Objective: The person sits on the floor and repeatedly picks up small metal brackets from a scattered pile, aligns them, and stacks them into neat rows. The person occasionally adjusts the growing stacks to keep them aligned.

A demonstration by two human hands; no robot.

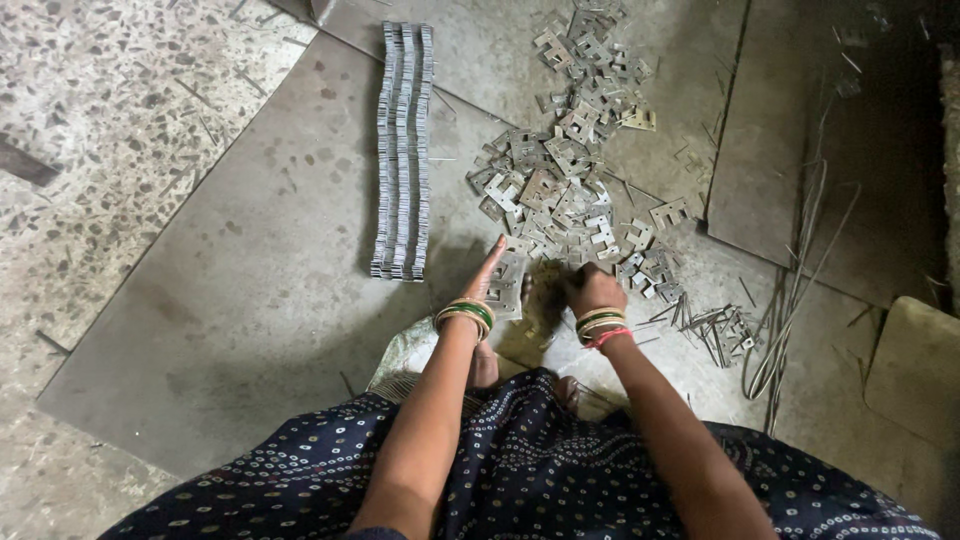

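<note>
Head view, setting: the person sits on the floor, on a grey metal sheet laid over speckled stone, knees under a dark dotted skirt.
Head view, left hand: fingers stretched forward along a small stack of flat stamped plates, thumb side against it; the grip is closed on that stack, held on edge just above the sheet.
Head view, right hand: curled into a loose fist at the near edge of the loose pile, fingers tucked under; I cannot tell whether this grip is closed on a plate or only rests on the pile.
Head view, where the plates are: the loose pile spreads from just ahead of both hands away toward the top of the picture, pieces lying crossed and overlapping.
Head view, finished row: a long double row of plates on edge stands to the left of the pile, well apart from the hands.
Head view, off to the right: thin metal strips and small offcuts lie near the right wrist.
Risk, judged: stamped edges look sharp, so bare fingers sliding into the tangled pile could get cut.
Risk, judged: the held stack is thin and uneven; a slack hold could let plates fan out and fall.
Risk, judged: a knock could topple the standing row.
</note>
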